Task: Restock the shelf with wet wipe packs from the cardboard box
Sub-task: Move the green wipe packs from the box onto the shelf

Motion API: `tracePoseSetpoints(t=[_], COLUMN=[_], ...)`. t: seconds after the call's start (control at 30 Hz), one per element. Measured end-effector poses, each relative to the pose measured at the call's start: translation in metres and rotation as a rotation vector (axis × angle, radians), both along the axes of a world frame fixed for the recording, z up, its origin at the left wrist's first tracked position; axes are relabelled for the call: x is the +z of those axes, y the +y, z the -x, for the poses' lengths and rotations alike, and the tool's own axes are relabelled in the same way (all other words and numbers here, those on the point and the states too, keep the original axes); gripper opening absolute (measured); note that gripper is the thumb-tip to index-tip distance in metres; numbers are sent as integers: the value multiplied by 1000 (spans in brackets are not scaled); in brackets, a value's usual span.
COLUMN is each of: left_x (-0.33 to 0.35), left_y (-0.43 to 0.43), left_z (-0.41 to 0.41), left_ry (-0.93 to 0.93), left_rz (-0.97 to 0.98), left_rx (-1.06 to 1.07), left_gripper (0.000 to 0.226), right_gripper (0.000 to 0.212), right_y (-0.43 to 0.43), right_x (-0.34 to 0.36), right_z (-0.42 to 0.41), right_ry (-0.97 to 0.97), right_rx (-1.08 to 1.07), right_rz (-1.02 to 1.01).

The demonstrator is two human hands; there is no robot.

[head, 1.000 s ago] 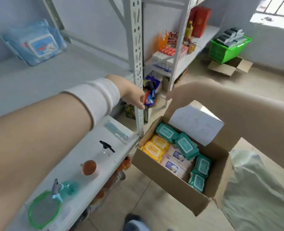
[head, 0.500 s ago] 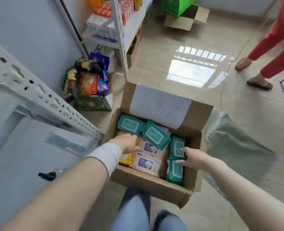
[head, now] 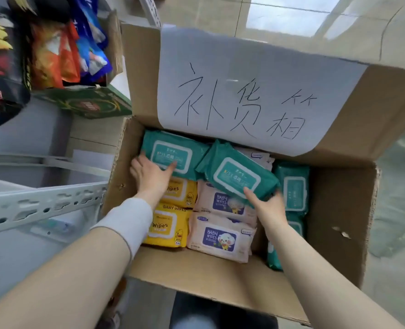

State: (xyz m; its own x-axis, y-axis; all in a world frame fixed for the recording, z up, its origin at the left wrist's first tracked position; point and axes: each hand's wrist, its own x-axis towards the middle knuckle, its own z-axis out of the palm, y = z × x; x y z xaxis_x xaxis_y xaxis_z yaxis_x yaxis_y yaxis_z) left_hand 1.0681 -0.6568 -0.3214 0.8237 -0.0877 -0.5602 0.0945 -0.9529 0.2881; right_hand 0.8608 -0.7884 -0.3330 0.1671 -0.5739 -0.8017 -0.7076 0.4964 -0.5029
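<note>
a: wet wipe packs, where?
b: inside the open cardboard box (head: 196, 276), just beside the shelf (head: 42, 203). far teal pack (head: 170, 153) flat in the back left corner; tilted teal pack (head: 237, 172) propped across the middle.
a: hands?
b: left hand (head: 151, 174) gripping the far teal pack's near edge, thumb on top. right hand (head: 268, 207) pinching the tilted teal pack's near corner, fingers curled beneath, blurred.
a: around them?
b: yellow packs (head: 170, 224) and pink baby wipes packs (head: 220, 236) lying flat; handwritten paper sheet (head: 244, 91) on the raised flap; snack bags (head: 49, 48) upper left.
</note>
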Motion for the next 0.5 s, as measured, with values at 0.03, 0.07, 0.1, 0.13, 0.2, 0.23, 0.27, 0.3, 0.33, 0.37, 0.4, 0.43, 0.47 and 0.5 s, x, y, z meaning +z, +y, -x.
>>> tracePoseSetpoints(t=[0.03,0.07,0.1,0.13,0.2,0.23,0.27,0.3,0.33,0.37,0.4,0.43,0.47,0.5], left_x=[-6,-11,-13,-15,-15,-14,-12,-11,-10,-9,-9,-8,-8,-8], left_y=[0,-1,-2,-1,0,0,1,0,-1,-2,-2,-2,-2,0], left_z=[0,-1,-2,-4,-8,-10,-11,-11,-10,-10,-10,-10,-11,-12], left_ry=[-42,-70,-80,-74,-35,-23,-18,-10,4,25,52,82,102,109], left_rz=[-25,-38,-45,-46,-28,-15,-5,3,10,25,54,92,132,163], left_rx=[-11,-9,7,32,89,105,113,116,120,132,152,175,197,210], left_gripper=[99,102,103,100,91,86,82,78,77,76,76,76,78,81], right_gripper=[79,81,80,77,67,59,52,49,50,54,58,62,62,60], right_y=[2,3,3,2,-2,-4,-7,-9,-11,-12,-13,-13,-12,-11], right_x=[-7,-12,-16,-18,-18,-17,-15,-13,-11,-9,-6,-4,-3,-1], right_z=[-2,-3,-3,-2,2,4,5,7,9,11,12,13,14,15], right_ry=[-17,-29,-35,-41,-78,-108,-137,-157,-170,-182,-195,-207,-218,-224], right_rx=[-95,-162,-195,-205,-218,-230,-249,-270,-288,-296,-294,-286,-279,-274], right_rz=[-8,-8,-11,-20,-44,-58,-73,-87,-102,-113,-124,-135,-147,-155])
